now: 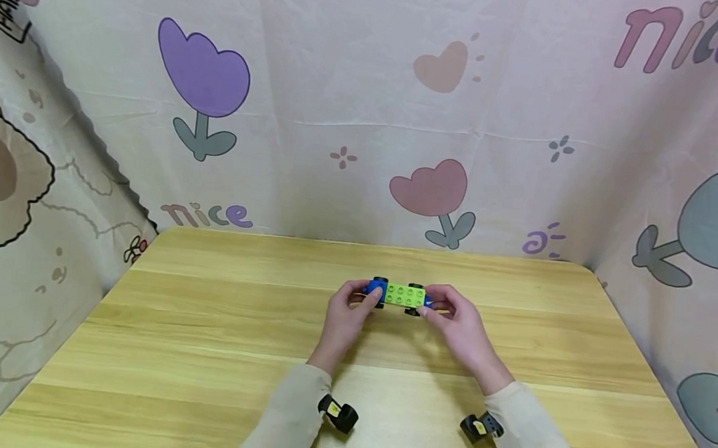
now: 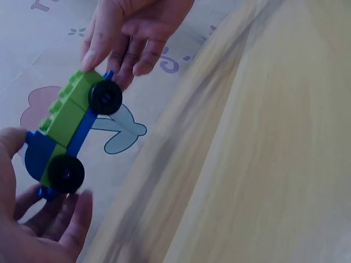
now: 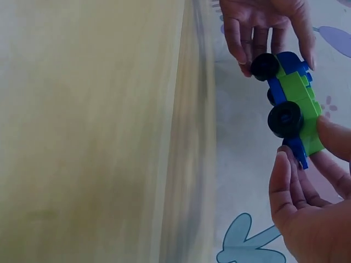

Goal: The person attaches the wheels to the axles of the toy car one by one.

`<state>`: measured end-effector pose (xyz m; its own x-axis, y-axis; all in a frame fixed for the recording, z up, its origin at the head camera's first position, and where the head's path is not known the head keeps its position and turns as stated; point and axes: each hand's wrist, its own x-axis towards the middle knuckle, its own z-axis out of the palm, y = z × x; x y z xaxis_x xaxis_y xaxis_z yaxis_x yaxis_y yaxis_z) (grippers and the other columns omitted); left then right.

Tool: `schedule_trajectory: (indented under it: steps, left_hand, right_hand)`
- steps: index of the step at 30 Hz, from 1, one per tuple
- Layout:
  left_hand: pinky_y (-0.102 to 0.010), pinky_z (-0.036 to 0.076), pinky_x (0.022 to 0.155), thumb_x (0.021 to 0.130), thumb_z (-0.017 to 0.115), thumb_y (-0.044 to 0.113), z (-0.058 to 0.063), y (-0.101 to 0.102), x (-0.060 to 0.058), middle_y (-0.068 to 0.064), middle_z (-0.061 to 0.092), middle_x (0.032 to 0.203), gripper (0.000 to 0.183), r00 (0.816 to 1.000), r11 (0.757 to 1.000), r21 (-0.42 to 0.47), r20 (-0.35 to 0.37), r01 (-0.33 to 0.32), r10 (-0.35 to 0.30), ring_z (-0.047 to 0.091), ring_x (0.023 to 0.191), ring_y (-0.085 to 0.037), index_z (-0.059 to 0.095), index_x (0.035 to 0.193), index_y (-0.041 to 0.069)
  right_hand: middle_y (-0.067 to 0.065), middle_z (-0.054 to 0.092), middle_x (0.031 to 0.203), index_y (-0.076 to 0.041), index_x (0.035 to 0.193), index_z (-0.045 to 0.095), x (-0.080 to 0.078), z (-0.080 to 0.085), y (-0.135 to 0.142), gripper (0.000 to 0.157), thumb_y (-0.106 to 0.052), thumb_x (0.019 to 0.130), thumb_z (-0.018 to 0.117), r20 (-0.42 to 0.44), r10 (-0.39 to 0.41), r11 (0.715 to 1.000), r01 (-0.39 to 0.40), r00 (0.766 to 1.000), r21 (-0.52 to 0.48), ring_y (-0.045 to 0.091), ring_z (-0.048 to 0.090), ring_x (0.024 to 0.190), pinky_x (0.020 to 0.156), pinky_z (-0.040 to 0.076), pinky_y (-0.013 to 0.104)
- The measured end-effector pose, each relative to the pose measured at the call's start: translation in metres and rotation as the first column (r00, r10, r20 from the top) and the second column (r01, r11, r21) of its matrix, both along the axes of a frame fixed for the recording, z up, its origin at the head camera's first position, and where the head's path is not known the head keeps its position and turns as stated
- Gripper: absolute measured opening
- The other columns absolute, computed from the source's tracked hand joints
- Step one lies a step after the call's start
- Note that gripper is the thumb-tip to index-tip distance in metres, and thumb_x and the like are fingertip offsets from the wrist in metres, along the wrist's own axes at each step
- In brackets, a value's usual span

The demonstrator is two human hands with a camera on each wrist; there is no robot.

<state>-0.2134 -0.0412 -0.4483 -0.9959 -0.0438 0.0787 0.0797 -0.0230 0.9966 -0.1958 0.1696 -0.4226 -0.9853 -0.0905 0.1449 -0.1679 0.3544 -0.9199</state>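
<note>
A toy car (image 1: 405, 296) built of blocks, with a lime-green studded top, blue base and black wheels, is held up above the wooden table between both hands. My left hand (image 1: 347, 314) grips its blue front end, thumb on the upper side. At the other end, my right hand (image 1: 457, 324) pinches the green block and the blue tail. In the left wrist view the car (image 2: 68, 126) tilts across the picture, two wheels facing the camera. The right wrist view shows the car's green side (image 3: 299, 90) and three wheels; the undersides of both grips are partly hidden.
The wooden table (image 1: 199, 324) stretches out beneath the hands, its far edge meeting a printed cloth backdrop (image 1: 322, 52). More cloth hangs at the left and right sides. Small black cameras (image 1: 339, 414) are strapped on both wrists over light sleeves.
</note>
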Motion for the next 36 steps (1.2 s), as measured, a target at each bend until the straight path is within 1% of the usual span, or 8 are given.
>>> schedule_trajectory:
  steps: [3,6,9,17,21,25,30,36]
  left_hand:
    - [-0.033,0.054,0.078,0.091,0.073,0.028,0.001,0.002,0.0,-0.01,0.058,0.111,0.037,0.999,0.996,-0.072,-0.01,-0.054,0.053,0.057,0.099,-0.024,0.064,0.114,0.001]
    - [-0.03,0.052,0.076,0.09,0.073,0.027,0.002,0.005,0.0,-0.008,0.057,0.11,0.036,0.995,0.992,-0.083,-0.018,-0.096,0.095,0.058,0.096,-0.024,0.065,0.111,0.0]
    - [-0.028,0.053,0.075,0.09,0.073,0.028,0.002,0.007,-0.001,-0.008,0.057,0.11,0.037,0.993,0.989,-0.09,-0.035,-0.118,0.115,0.058,0.093,-0.023,0.065,0.112,-0.001]
    - [-0.033,0.053,0.084,0.095,0.068,0.025,0.002,0.005,-0.006,-0.006,0.06,0.11,0.034,0.993,0.984,-0.148,-0.07,-0.103,0.094,0.059,0.1,-0.022,0.068,0.12,0.002]
    - [-0.035,0.052,0.089,0.097,0.064,0.022,0.0,0.004,-0.011,-0.005,0.062,0.108,0.029,0.991,0.981,-0.168,-0.105,-0.102,0.085,0.059,0.102,-0.022,0.07,0.118,0.002]
    - [-0.034,0.052,0.09,0.097,0.064,0.02,-0.002,0.002,-0.016,-0.006,0.064,0.108,0.027,0.989,0.976,-0.192,-0.126,-0.106,0.082,0.06,0.103,-0.022,0.072,0.113,0.0]
    - [-0.032,0.052,0.088,0.096,0.066,0.018,-0.003,-0.001,-0.021,-0.005,0.068,0.108,0.024,0.99,0.965,-0.237,-0.111,-0.108,0.083,0.062,0.103,-0.021,0.073,0.112,0.001]
    - [-0.032,0.052,0.087,0.096,0.066,0.015,-0.007,-0.003,-0.028,-0.004,0.07,0.111,0.022,0.995,0.961,-0.268,-0.091,-0.073,0.05,0.063,0.105,-0.018,0.074,0.111,0.003]
  right_hand:
    - [0.01,0.064,0.11,-0.003,0.126,0.061,-0.003,0.0,-0.001,0.037,-0.012,0.091,0.07,-0.003,-0.022,0.999,0.022,1.0,0.032,0.023,0.059,0.101,0.087,0.052,0.034]
    - [0.009,0.064,0.109,-0.002,0.127,0.061,-0.007,0.0,-0.002,0.036,-0.013,0.093,0.069,-0.007,-0.03,0.998,0.031,1.0,0.058,0.023,0.059,0.102,0.088,0.051,0.037]
    - [0.011,0.064,0.11,-0.001,0.127,0.06,-0.012,0.0,-0.003,0.036,-0.015,0.094,0.067,-0.009,-0.027,0.997,0.028,1.0,0.075,0.024,0.059,0.103,0.089,0.051,0.039]
    - [0.012,0.064,0.109,0.0,0.13,0.059,-0.021,0.0,-0.003,0.038,-0.021,0.098,0.061,0.033,-0.039,0.99,0.034,0.999,0.14,0.025,0.058,0.1,0.082,0.05,0.037]
    - [0.013,0.065,0.11,0.0,0.131,0.057,-0.025,0.0,-0.002,0.038,-0.022,0.099,0.06,0.06,-0.054,0.988,0.045,0.997,0.151,0.025,0.06,0.099,0.081,0.05,0.037]
    - [0.014,0.065,0.111,0.001,0.126,0.06,-0.03,-0.001,-0.001,0.035,-0.022,0.099,0.06,0.061,-0.072,0.986,0.062,0.995,0.156,0.026,0.06,0.1,0.086,0.051,0.039]
    - [0.014,0.066,0.113,0.002,0.123,0.063,-0.036,-0.002,0.001,0.034,-0.02,0.098,0.061,0.065,-0.065,0.983,0.053,0.996,0.174,0.027,0.061,0.103,0.091,0.049,0.042]
    - [0.015,0.067,0.115,0.003,0.126,0.062,-0.043,-0.005,0.004,0.035,-0.017,0.097,0.061,0.125,-0.045,0.988,0.025,0.991,0.154,0.026,0.062,0.102,0.092,0.048,0.042]
